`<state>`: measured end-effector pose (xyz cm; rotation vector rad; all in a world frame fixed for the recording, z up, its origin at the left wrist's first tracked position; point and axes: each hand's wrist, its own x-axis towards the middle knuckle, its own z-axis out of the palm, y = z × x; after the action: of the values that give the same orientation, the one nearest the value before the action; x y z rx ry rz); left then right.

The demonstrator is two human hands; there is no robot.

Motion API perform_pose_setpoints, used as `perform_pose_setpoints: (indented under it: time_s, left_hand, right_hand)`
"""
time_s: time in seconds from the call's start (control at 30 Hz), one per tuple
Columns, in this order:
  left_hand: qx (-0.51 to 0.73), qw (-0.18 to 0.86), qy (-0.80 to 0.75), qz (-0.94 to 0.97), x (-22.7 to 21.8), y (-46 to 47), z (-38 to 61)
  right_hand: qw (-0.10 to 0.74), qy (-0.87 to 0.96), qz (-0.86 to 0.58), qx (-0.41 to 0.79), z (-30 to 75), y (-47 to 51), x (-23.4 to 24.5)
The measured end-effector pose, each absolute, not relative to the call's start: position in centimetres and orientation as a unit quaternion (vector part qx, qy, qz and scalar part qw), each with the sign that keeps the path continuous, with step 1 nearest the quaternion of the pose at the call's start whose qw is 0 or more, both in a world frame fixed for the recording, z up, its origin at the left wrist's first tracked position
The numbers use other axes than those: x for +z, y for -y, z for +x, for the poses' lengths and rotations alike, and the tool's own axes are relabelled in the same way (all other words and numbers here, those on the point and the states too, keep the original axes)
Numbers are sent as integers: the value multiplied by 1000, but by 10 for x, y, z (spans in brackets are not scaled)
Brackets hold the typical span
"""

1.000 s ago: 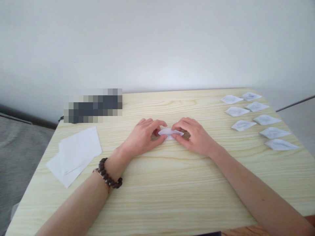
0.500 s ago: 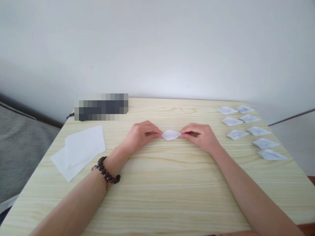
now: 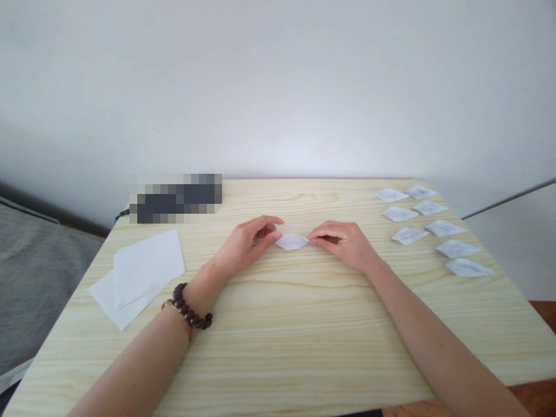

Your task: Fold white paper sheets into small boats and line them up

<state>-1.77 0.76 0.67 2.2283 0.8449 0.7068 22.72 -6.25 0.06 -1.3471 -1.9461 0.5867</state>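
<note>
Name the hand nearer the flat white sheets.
Left. The left hand is to the right of the flat white sheets; the right hand is farther off, beyond the small folded paper.

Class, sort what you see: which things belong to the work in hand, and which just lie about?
Work in hand:
folded paper, touched by left hand and right hand
eight similar folded papers, likely
flat white sheets, likely

Apparently just about:
pixelated dark object, back left
beaded bracelet, merely worn

Broad bare tabletop (image 3: 286, 341) nearside of left hand (image 3: 245, 246) and right hand (image 3: 345, 243), small folded paper (image 3: 292, 241) blocking between them; room rightward, then folded pieces (image 3: 445, 228) obstruct; left, paper sheets (image 3: 150, 266), blurred dark object (image 3: 178, 200); wall (image 3: 278, 87) behind
</note>
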Motion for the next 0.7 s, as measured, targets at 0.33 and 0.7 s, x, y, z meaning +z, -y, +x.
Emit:
perform_pose_setpoints:
  time_s: [0.33, 0.7]
  left_hand:
    - [237, 222, -258, 910, 6, 0, -14]
    - [224, 197, -250, 921, 3, -1, -11]
  right_hand:
    - [221, 762, -605, 64, 308, 124, 23]
    - [196, 683, -700, -67, 404, 192, 17]
